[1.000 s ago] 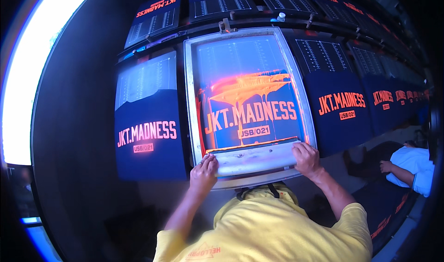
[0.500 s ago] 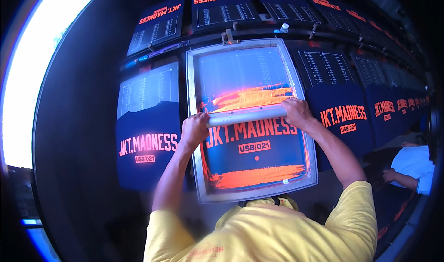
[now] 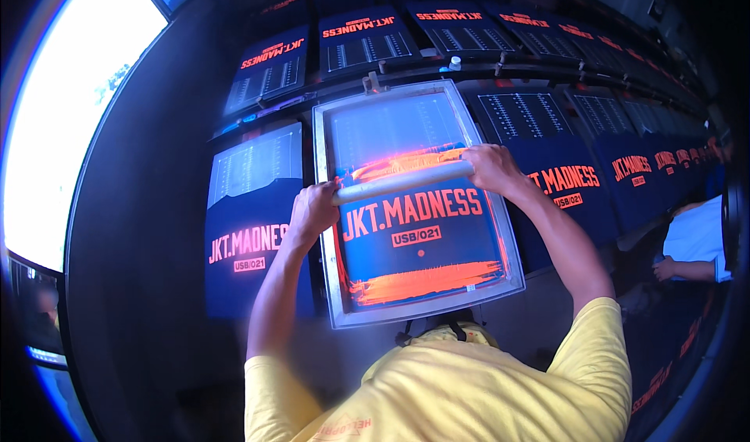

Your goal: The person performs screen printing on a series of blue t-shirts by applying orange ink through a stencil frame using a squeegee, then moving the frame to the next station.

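A long grey squeegee (image 3: 402, 183) lies across the upper half of a framed printing screen (image 3: 512, 284). My left hand (image 3: 315, 208) is wrapped round its left end, and my right hand (image 3: 494, 169) grips the right end. Just beyond the squeegee sits a ridge of wet orange ink (image 3: 410, 162). Orange lettering shows through the mesh on the near side, and a smeared orange ink band (image 3: 426, 281) crosses the screen's near end. A metal clamp (image 3: 375, 83) stands at the frame's far edge. What lies under the screen is partly hidden.
A dark printed shirt (image 3: 248, 286) lies on a board to the left; another printed shirt (image 3: 566, 184) is at the right, with more in a row beyond. A second row of printed shirts (image 3: 363, 30) runs behind. A white-capped bottle (image 3: 455, 63) stands between rows. Another person (image 3: 695, 239) is at far right.
Both hands have moved the squeegee slightly away from me, uncovering the full top of the lettering. The ink ridge beyond it looks narrower. My view has shifted a little.
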Tool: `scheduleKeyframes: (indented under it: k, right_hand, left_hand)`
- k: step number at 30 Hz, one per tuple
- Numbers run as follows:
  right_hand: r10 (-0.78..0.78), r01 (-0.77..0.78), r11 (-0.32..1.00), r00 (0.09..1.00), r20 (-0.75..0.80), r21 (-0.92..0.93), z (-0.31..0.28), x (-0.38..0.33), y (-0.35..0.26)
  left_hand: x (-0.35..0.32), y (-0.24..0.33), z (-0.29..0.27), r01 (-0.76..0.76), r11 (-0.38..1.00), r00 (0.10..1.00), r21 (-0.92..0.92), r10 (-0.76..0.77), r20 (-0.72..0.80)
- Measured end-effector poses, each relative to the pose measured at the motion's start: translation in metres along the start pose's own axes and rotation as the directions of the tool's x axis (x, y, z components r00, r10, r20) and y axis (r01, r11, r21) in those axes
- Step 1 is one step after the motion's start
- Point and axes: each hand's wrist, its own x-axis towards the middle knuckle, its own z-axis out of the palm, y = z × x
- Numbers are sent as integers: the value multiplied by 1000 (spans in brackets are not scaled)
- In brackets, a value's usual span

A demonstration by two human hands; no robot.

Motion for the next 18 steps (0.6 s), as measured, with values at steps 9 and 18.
scheduleKeyframes:
  k: [9,18]
  right_hand:
    - [-22,35,997,982,-188,66,22,-154,-63]
    - [-62,63,998,985,-163,2,58,-233,-96]
  left_hand:
    - [-141,48,21,-45,996,999,-82,42,-33]
    - [-228,68,78,-61,996,998,-57,60,-19]
